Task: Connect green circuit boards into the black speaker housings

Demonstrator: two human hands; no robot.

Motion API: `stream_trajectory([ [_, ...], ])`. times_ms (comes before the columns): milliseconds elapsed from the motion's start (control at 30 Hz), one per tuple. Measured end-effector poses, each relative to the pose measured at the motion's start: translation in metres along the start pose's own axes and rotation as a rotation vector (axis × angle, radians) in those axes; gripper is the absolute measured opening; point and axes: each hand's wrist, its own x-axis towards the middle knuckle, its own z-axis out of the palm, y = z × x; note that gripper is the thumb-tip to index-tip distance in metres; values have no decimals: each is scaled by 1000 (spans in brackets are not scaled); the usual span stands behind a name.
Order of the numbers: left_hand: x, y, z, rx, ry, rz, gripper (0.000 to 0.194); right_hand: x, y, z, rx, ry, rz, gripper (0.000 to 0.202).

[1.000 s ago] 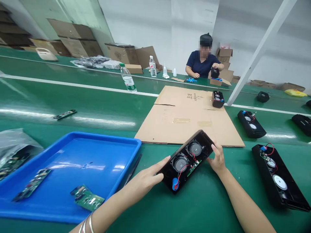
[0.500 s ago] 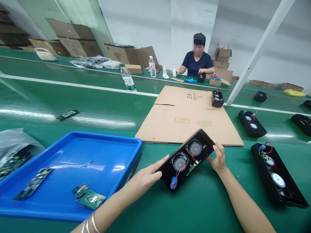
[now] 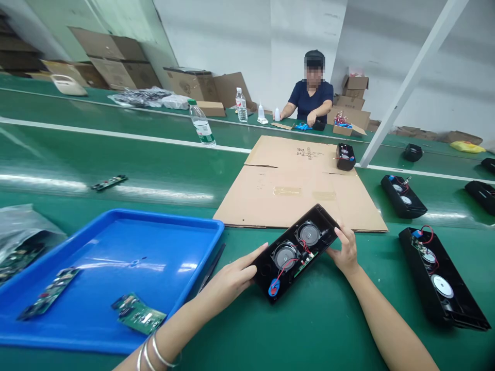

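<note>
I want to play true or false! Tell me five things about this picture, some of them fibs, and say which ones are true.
1. The left hand and right hand hold a black case. True.
2. The black case is covered up. False: it is open, showing round speakers.
3. Circuit boards lie in the blue tray. True.
4. The green-capped bottle stands on the cardboard. False: it stands left of it.
5. Bracelets circle the left arm. True.

The tray point(image 3: 127, 273) is glossy blue plastic; the flattened cardboard point(image 3: 294, 180) looks matt, with shiny tape strips point(image 3: 286, 191).
</note>
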Motion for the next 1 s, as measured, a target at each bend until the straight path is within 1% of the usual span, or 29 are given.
stream_trajectory([
  [133,1,1,1,17,0,2,23,0,1,1,-13,-48,21,49],
  [233,1,6,1,96,18,62,22,-3,2,4,-3,-93,64,51],
  [300,2,12,-1,155,39,102,23,-5,3,6,30,-102,86,53],
  [367,5,20,-3,204,40,112,25,-8,4,9,48,-130,119,54],
  [433,7,28,-6,231,26,110,25,-11,6,11,52,-183,172,54],
  [500,10,34,-6,234,10,114,20,-13,7,13,67,-242,242,53],
  [567,12,37,-4,235,-18,119,11,-15,8,15,102,-289,312,54],
  [600,11,37,-1,238,-28,113,13,-15,8,16,120,-306,339,53],
  [667,9,36,8,238,-25,73,22,-16,9,17,139,-323,376,54],
  [733,5,35,22,214,45,2,31,-18,10,20,138,-322,407,57],
  [833,-2,35,45,169,224,-110,47,-21,13,24,133,-328,468,60],
  [900,-3,36,57,167,327,-148,56,-23,15,26,134,-344,494,55],
  [1000,-1,39,65,184,427,-150,57,-23,16,28,135,-378,501,42],
])
